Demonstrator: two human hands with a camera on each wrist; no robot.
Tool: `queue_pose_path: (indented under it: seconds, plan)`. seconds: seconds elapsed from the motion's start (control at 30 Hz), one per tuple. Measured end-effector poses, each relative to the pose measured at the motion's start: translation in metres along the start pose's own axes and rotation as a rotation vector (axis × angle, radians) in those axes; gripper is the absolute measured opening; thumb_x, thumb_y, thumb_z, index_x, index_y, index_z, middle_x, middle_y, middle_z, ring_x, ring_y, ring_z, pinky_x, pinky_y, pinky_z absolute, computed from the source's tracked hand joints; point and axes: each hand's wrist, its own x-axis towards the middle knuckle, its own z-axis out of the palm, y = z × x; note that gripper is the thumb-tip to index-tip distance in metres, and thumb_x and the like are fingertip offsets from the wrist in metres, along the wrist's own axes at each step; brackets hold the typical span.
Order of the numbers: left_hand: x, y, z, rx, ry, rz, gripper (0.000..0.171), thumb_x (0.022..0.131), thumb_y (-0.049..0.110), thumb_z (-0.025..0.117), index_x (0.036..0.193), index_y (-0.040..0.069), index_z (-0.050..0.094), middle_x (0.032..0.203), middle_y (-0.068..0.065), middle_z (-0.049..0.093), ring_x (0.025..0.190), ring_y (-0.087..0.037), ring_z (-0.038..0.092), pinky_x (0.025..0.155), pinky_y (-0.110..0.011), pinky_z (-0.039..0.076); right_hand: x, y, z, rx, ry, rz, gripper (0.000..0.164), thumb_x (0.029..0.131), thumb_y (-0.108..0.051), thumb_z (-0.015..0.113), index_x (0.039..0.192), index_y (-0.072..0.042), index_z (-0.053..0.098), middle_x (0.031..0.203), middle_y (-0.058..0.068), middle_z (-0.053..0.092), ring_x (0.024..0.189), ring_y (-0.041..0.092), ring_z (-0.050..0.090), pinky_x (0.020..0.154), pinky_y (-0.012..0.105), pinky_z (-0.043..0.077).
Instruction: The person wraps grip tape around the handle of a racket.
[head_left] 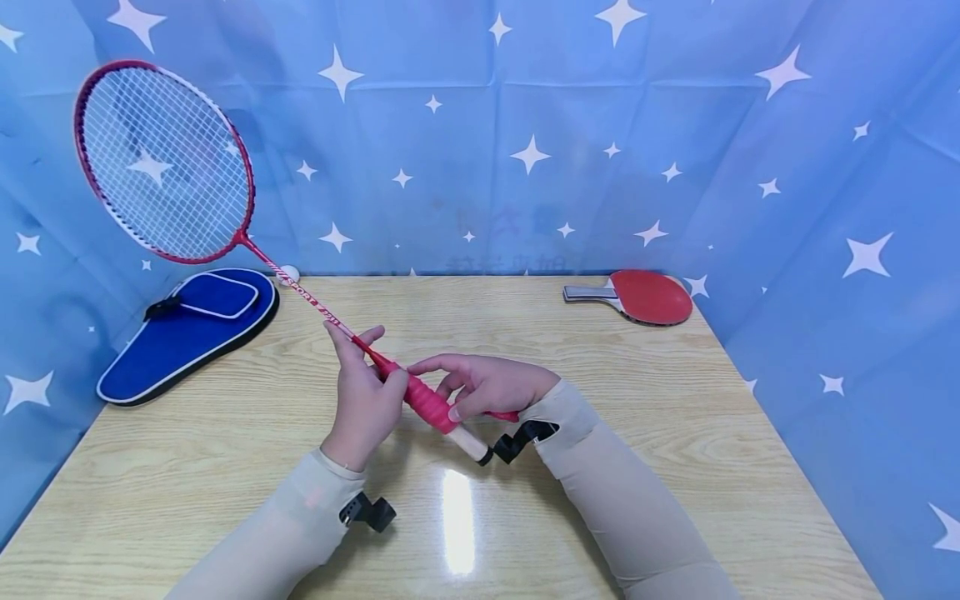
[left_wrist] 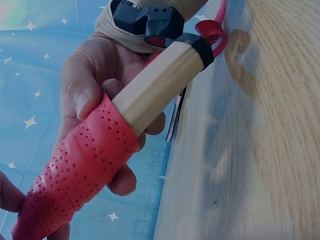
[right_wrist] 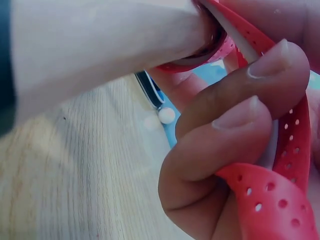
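Note:
A red and white badminton racket (head_left: 247, 242) slants across the head view, its strung head raised at upper left. My left hand (head_left: 365, 408) grips it around the top of the handle, thumb on the red wrap. Perforated red grip tape (head_left: 429, 407) covers the upper handle; below it shows bare wood (left_wrist: 155, 85) with a black end cap (left_wrist: 202, 50). My right hand (head_left: 498, 383) has its fingers at the tape's lower edge. In the right wrist view, a loose strip of the tape (right_wrist: 275, 200) runs through its curled fingers (right_wrist: 225, 145).
A blue paddle case (head_left: 187, 333) lies at the table's back left, with a white ball (head_left: 289, 272) beside it. At the back right rests a red table tennis paddle (head_left: 652, 298). Blue star-printed cloth (head_left: 465, 125) rises behind the wooden table (head_left: 225, 467).

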Motion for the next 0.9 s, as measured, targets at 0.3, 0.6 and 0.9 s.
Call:
queue_pose_path:
  seconds: [0.3, 0.6, 0.9]
  plan:
    - [-0.0005, 0.0015, 0.0009, 0.066, 0.006, 0.014, 0.137, 0.088, 0.01, 0.081, 0.161, 0.032, -0.034, 0.158, -0.003, 0.044, 0.085, -0.028, 0.066, 0.072, -0.03, 0.064, -0.0004, 0.0012, -0.0015, -0.044, 0.016, -0.011, 0.081, 0.089, -0.002, 0.074, 0.159, -0.028, 0.044, 0.122, 0.018, 0.066, 0.088, 0.032, 0.074, 0.085, 0.034, 0.06]
    - [-0.0005, 0.0019, -0.0002, 0.086, 0.019, 0.015, 0.128, 0.09, 0.003, 0.071, 0.162, 0.025, -0.034, 0.157, -0.002, 0.045, 0.082, -0.028, 0.066, 0.066, -0.032, 0.062, -0.0008, 0.0025, -0.0028, -0.033, -0.002, -0.033, 0.08, 0.09, 0.0, 0.071, 0.161, -0.027, 0.043, 0.125, 0.017, 0.068, 0.095, 0.034, 0.074, 0.086, 0.035, 0.059]
    - [-0.0006, 0.0036, -0.0017, 0.033, 0.006, -0.009, 0.129, 0.088, -0.003, 0.066, 0.161, 0.031, -0.034, 0.158, -0.001, 0.042, 0.079, -0.03, 0.064, 0.067, -0.03, 0.062, 0.0001, 0.0019, -0.0017, -0.005, -0.019, -0.025, 0.081, 0.091, 0.0, 0.072, 0.162, -0.024, 0.041, 0.128, 0.017, 0.069, 0.109, 0.035, 0.073, 0.09, 0.036, 0.061]
